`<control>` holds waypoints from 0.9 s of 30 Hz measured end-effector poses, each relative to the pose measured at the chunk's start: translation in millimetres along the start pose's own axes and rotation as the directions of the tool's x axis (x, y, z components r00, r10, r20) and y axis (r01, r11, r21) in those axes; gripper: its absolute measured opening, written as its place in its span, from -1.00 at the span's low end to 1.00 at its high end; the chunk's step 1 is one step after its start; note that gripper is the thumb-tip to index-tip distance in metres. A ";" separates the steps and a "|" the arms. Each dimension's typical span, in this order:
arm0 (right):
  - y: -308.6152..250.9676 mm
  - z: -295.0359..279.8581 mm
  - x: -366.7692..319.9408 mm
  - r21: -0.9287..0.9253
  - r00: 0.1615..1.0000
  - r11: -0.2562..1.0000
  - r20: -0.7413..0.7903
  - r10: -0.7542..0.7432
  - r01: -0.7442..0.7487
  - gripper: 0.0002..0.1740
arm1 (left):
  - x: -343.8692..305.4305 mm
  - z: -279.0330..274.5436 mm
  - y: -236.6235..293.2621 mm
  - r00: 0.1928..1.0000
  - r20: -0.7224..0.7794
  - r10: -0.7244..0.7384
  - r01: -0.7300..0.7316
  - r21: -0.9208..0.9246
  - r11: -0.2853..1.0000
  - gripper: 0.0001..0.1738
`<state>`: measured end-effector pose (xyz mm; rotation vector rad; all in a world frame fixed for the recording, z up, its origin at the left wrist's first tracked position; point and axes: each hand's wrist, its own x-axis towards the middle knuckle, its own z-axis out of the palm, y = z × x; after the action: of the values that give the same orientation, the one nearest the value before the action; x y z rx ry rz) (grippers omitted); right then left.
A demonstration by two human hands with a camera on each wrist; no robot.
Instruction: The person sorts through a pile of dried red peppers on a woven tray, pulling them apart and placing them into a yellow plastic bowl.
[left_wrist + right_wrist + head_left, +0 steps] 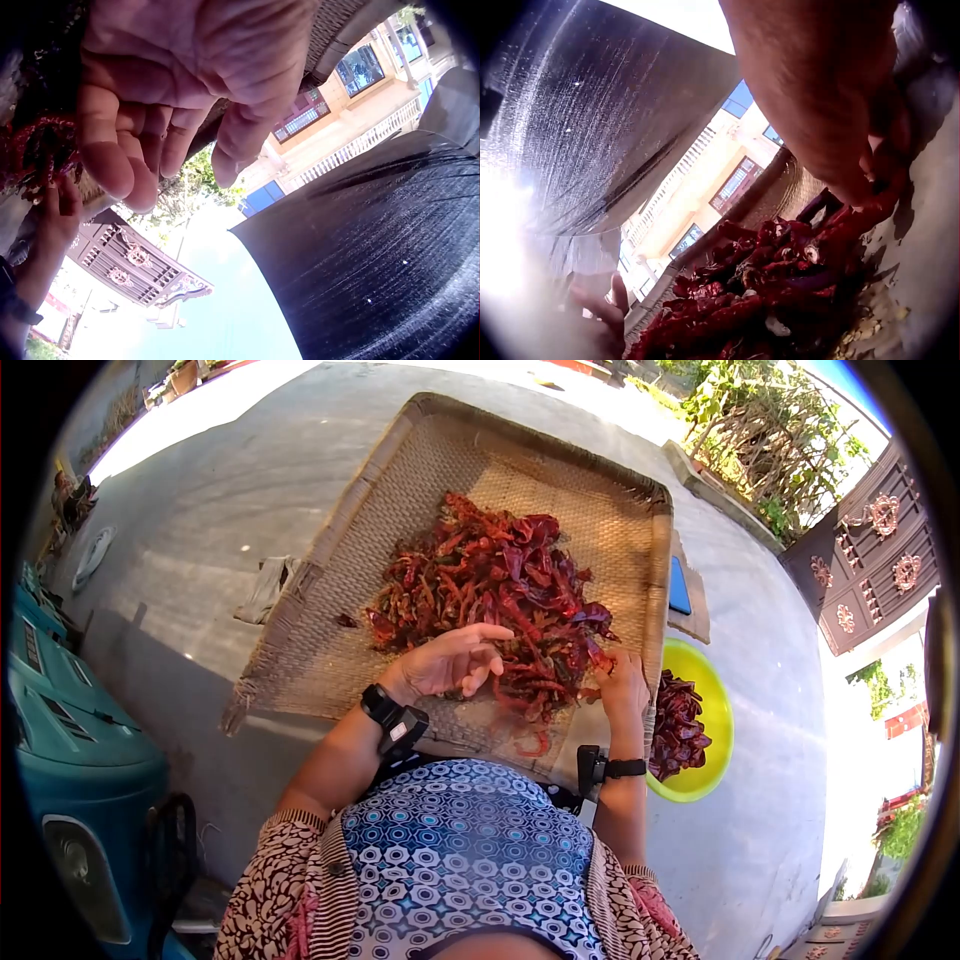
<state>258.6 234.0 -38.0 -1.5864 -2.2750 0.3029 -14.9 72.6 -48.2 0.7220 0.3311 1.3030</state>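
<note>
A heap of dried red chili peppers [480,575] lies in a shallow woven tray [330,575], some of them dark and glossy. My left hand [452,660] is over the near side of the heap, palm turned up and inward, fingers loosely bent. The left wrist view shows that palm [187,67] with nothing in it. At the right edge of the heap, my right hand [624,685] pinches a red chili pepper [874,214] between thumb and fingers. Its fingertips are partly hidden behind the hand in the right wrist view.
A lime-green basin [722,710] holding dark red chilies stands on the concrete floor beside the tray's right edge. A blue flat object [680,588] lies above it. A teal machine [85,780] stands at the left. Loose seeds [862,330] lie near the heap.
</note>
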 end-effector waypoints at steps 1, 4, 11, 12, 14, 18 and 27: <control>1.2 1.3 1.2 -0.010 1.000 1.000 0.014 -0.001 0.001 -0.71 | 0.0 -0.1 0.3 1.000 -0.001 0.003 -0.003 0.000 1.000 -0.33; 4.9 4.8 -4.3 -0.036 0.997 0.996 0.007 -0.082 0.082 -0.77 | 0.4 -0.7 -0.5 1.000 0.001 0.002 -0.002 -0.003 1.000 -0.34; 10.7 5.5 -8.6 0.109 0.981 0.985 -0.161 -0.112 0.131 -0.80 | 0.4 1.2 0.3 1.000 0.017 -0.007 0.006 0.035 0.999 -0.41; 10.1 5.1 -10.0 0.173 0.974 0.976 -0.206 -0.098 0.135 -0.80 | -0.2 1.7 -0.3 1.000 0.018 -0.010 0.009 0.037 0.999 -0.42; 9.9 3.5 -15.8 0.298 0.957 0.944 -0.285 -0.054 0.142 -0.78 | -0.6 -1.7 -0.7 1.000 0.015 -0.022 0.021 0.072 0.997 -0.43; -43.2 -20.5 -48.6 0.702 0.998 0.712 -0.019 0.061 -0.030 -0.78 | 0.4 -2.9 -2.1 0.996 0.046 -0.075 0.070 0.104 0.992 -0.48; -71.8 -9.5 -68.4 0.810 0.896 0.586 0.254 -0.365 0.010 -0.81 | -0.1 -0.1 -1.5 0.993 0.041 -0.108 0.102 0.122 0.987 -0.50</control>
<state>221.9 144.5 -13.9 -0.8175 -2.0293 1.4743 -13.8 72.4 -49.2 0.8249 0.4059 1.1718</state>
